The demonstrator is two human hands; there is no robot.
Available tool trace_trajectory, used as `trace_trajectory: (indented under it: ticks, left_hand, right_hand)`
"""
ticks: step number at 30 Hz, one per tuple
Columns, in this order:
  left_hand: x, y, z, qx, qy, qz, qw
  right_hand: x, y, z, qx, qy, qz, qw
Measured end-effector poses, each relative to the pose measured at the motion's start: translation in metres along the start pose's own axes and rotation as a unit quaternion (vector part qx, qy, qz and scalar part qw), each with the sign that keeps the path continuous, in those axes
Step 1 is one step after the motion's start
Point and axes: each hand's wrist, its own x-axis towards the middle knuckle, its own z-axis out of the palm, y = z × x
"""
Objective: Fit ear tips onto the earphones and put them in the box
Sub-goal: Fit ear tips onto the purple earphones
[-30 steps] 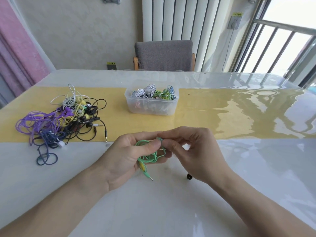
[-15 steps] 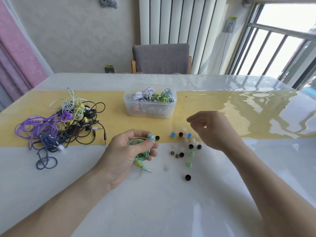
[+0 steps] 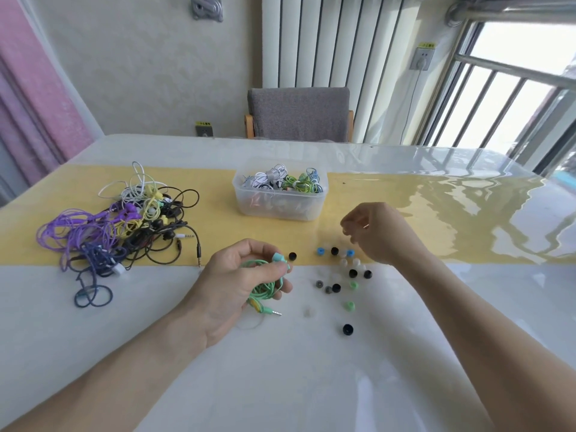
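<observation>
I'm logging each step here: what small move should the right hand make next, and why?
Probably lower the right hand to pick a green ear tip. It hovers above the loose tips, apparently holding nothing, while the left hand grips the green earphones, bud exposed.

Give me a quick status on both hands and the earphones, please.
Left hand grips coiled mint-green earphones. Right hand hovers over loose ear tips, fingers curled. Nothing blocking clear plastic box.

Small yellow label above the wall socket [image 3: 204,130], characters too blurred to read, likewise the label over the outlet [image 3: 423,58]
</observation>
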Motion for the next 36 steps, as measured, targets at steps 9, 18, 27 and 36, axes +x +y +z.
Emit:
trace_trajectory:
  ticks: [9,18,27,36]
  left_hand:
    - [-0.002,-0.002,0.002,-0.038,-0.045,-0.042,0.997]
    - [-0.003,0.001,0.0,-0.002,-0.034,0.03,0.999]
    - [-0.008,0.0,0.005,0.083,-0.023,0.076,0.993]
    - [-0.009,-0.003,0.003,0.118,-0.049,0.074,0.989]
  right_hand:
    - [-0.081,-0.025,0.02,0.436,-0.114,-0.059,0.891]
    - [-0.083,-0.027,0.019,0.47,-0.141,-0.079,0.868]
    - [-0.081,-0.026,0.017,0.483,-0.163,-0.087,0.856]
    - [-0.083,-0.024,0.025,0.472,-0.15,-0.081,0.865]
